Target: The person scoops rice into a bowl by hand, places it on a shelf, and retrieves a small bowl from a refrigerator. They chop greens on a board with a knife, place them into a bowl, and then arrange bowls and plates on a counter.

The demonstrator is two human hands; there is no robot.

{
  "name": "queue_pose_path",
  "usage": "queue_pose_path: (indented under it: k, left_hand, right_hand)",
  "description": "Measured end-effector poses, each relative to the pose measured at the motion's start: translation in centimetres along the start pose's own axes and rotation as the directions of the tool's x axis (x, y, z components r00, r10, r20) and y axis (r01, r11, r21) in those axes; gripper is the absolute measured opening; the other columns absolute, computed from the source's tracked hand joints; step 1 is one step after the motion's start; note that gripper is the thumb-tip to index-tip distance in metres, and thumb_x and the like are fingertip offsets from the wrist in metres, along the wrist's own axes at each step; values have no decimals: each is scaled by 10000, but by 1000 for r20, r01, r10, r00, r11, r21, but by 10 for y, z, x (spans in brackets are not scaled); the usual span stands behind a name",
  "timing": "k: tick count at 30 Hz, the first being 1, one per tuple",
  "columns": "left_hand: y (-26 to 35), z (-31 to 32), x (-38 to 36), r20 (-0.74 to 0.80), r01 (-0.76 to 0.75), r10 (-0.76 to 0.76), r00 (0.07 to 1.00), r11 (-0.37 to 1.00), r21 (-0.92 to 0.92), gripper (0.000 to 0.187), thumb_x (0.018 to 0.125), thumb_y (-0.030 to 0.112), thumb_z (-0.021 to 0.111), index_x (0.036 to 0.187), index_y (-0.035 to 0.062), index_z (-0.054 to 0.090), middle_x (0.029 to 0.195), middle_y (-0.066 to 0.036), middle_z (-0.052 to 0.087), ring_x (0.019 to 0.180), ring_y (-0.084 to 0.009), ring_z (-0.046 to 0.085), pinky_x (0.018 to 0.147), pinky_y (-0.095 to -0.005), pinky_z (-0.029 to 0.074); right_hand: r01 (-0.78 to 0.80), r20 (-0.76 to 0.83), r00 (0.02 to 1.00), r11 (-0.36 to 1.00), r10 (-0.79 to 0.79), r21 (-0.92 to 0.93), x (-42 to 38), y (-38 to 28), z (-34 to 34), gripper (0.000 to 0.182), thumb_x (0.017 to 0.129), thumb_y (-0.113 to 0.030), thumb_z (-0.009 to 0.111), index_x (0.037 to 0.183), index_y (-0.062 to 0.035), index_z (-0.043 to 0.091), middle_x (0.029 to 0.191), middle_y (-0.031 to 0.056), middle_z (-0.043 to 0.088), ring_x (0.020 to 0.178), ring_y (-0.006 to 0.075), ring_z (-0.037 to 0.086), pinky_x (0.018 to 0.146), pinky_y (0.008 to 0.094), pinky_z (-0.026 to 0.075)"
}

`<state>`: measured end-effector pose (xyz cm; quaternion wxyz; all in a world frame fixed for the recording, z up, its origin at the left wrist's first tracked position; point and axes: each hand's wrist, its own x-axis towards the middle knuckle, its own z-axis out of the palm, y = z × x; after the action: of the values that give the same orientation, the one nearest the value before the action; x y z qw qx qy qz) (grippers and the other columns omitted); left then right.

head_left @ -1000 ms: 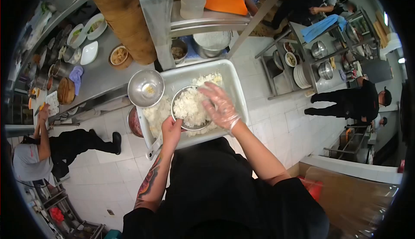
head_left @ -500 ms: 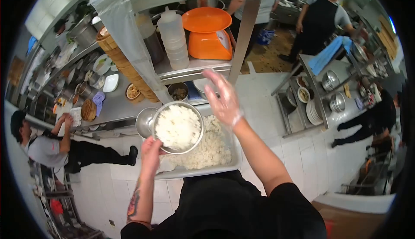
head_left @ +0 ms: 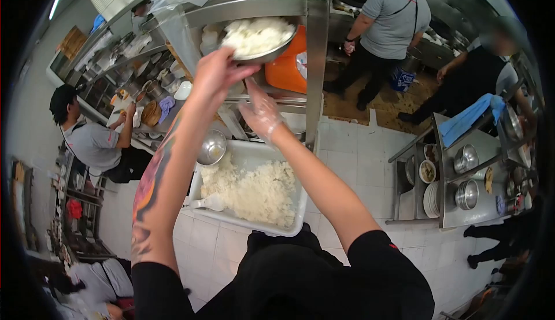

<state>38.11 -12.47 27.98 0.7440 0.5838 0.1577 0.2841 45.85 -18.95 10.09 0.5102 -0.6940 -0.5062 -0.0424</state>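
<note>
From where I stand, the bare left hand (head_left: 215, 74) grips the round silver metal bowl (head_left: 272, 53) of heaped white rice (head_left: 257, 34) above the front edge of the grey steel shelf (head_left: 298, 98), best kept level, the clear-gloved right hand (head_left: 261, 111) loosely spread beneath

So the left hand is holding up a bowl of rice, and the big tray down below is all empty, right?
Not quite: the big tray isn't empty. The head view shows white rice spread across it, and a white scoop near one corner. The left hand is indeed holding up a bowl of rice.
</note>
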Motion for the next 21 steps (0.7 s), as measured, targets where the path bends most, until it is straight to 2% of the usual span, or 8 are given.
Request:
queue_pose_path:
  k: [1,3,5,7,9,11,16,21]
  left_hand:
    - [-9,7,20,20,-22,23,1000,1000,-17,376,982,110,488,1226,-176,508,1135,-268,644,938,-376,721,738,-330,648]
    - [-22,18,57,2,21,-21,1000,1000,17,364,976,105,498,1203,-180,507,1119,-270,638,913,-374,725,708,-330,651]
    - [-33,29,76,-12,13,-13,1000,999,35,366,978,109,503,1192,-188,505,1114,-280,639,895,-373,728,696,-333,651]
    - [-40,33,82,-23,10,-9,1000,998,57,370,979,114,507,1181,-196,503,1110,-290,639,877,-372,731,685,-335,652]
    - [-40,32,83,3,21,-21,1000,998,65,367,983,111,509,1167,-206,502,1116,-296,639,842,-370,734,681,-334,652]
    - [-38,30,81,7,39,-39,999,997,66,384,1024,156,497,1215,-176,511,1094,-285,663,873,-345,738,709,-293,644]
    - [-38,21,79,87,76,-80,993,996,52,483,1041,266,531,1208,-186,494,1109,-287,656,882,-349,737,718,-308,648]
    - [-37,15,71,145,37,-44,989,998,49,606,1029,353,562,1217,-212,454,1151,-287,633,872,-333,741,725,-306,643]
  right_hand:
    - [102,-145,985,993,-92,62,-19,0,-8,569,943,-266,600,1433,-32,430,1352,251,565,1204,424,583,1018,444,488]
    - [-46,78,997,952,23,304,-65,-2,-38,504,942,-194,621,1391,-9,487,1286,237,613,1140,415,629,973,426,518]
    - [-262,275,947,892,164,368,-120,13,-58,437,971,-163,618,1358,19,532,1276,210,635,1146,336,653,961,369,533]
    - [-605,431,795,606,426,517,-173,5,-88,356,1027,-101,559,1356,34,535,1221,139,667,1086,194,659,974,335,546]
    - [-660,421,750,544,510,518,-236,25,-103,353,1029,-135,567,1337,38,548,1180,157,677,1016,203,680,931,334,563]
    - [-791,445,611,501,655,350,-279,31,-129,370,1030,-165,574,1339,36,552,1127,156,695,999,203,692,885,334,579]
    - [-889,365,427,311,827,337,-361,40,-155,372,1022,-193,592,1327,19,568,1103,157,700,929,195,704,834,313,589]
    - [-916,368,376,282,850,285,-386,47,-146,383,1028,-205,585,1335,23,560,1097,164,699,912,208,708,821,325,597]
